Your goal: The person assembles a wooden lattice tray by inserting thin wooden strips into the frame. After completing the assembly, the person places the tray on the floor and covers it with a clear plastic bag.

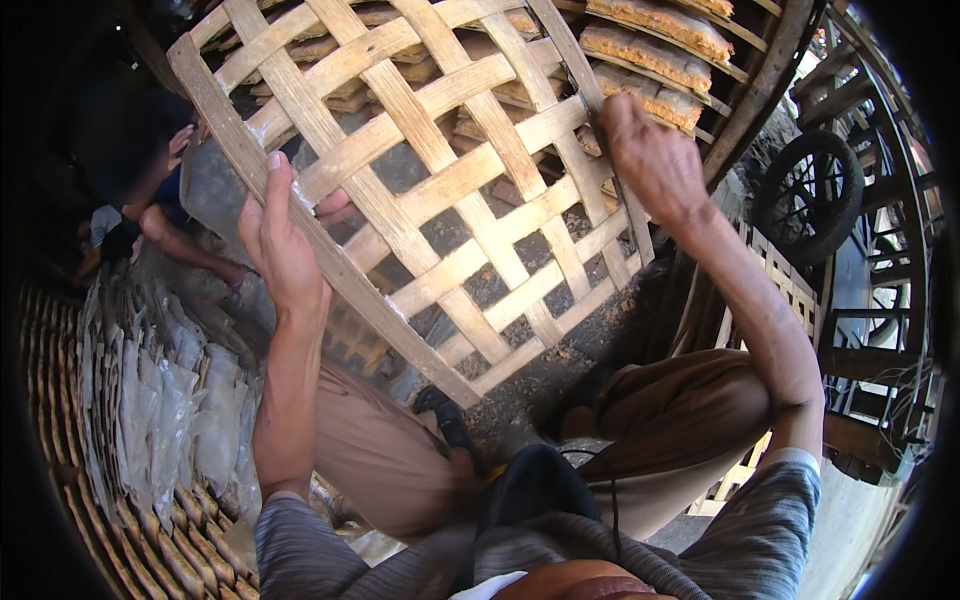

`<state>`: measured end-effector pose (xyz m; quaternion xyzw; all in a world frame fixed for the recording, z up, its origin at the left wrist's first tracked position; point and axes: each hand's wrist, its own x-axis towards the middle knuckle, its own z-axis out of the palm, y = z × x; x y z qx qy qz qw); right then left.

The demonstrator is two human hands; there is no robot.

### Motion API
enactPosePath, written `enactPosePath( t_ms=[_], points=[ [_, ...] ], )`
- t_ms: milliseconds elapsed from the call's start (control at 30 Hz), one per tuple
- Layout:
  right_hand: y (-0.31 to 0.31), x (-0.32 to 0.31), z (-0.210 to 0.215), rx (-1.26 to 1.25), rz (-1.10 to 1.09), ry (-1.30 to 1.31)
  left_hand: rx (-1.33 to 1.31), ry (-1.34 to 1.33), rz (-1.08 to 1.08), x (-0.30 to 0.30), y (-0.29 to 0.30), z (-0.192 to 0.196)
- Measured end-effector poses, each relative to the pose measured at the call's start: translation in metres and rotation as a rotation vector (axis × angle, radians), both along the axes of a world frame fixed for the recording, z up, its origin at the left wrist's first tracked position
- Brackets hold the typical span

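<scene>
I hold a large open-weave bamboo lattice tray (470, 170) up in front of me, tilted. My left hand (283, 240) grips its left edge strip, fingers curled round the slat. My right hand (650, 160) is closed on its right edge near the upper corner. Through the gaps I see dark ground and more trays behind. My knees in brown trousers are below the tray.
Stacked trays with orange-brown slabs (650, 55) stand at the upper right. A bamboo tray with pale translucent sheets (170, 400) lies at my lower left. Another person (150, 215) crouches at the left. A wheel (810, 195) and wooden frames are at the right.
</scene>
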<state>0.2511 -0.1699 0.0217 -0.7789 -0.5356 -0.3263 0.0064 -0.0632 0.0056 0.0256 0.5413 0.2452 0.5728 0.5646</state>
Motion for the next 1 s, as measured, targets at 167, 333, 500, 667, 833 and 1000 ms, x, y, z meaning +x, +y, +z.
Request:
enactPosePath(
  t_ms=[167,333,500,667,833,1000],
  points=[
    [-0.024,0.022,0.017,-0.031,-0.138,0.293,0.051,-0.016,0.040,-0.007,0.021,0.000],
    [-0.037,0.019,-0.021,-0.092,0.197,0.648,0.070,0.005,0.022,-0.009,0.038,-0.006],
    [-0.021,0.023,-0.045,-0.056,0.256,1.010,0.096,-0.001,-0.032,-0.011,0.038,-0.004],
    [-0.005,-0.005,0.035,0.207,0.366,0.370,0.150,0.009,-0.100,-0.002,0.046,-0.004],
    [0.114,-0.129,0.149,0.044,0.297,-0.173,0.109,0.124,-0.062,0.000,0.043,-0.022],
    [0.185,-0.157,0.194,0.292,0.527,-0.437,0.117,0.139,-0.137,0.027,0.035,-0.020]
  ],
)
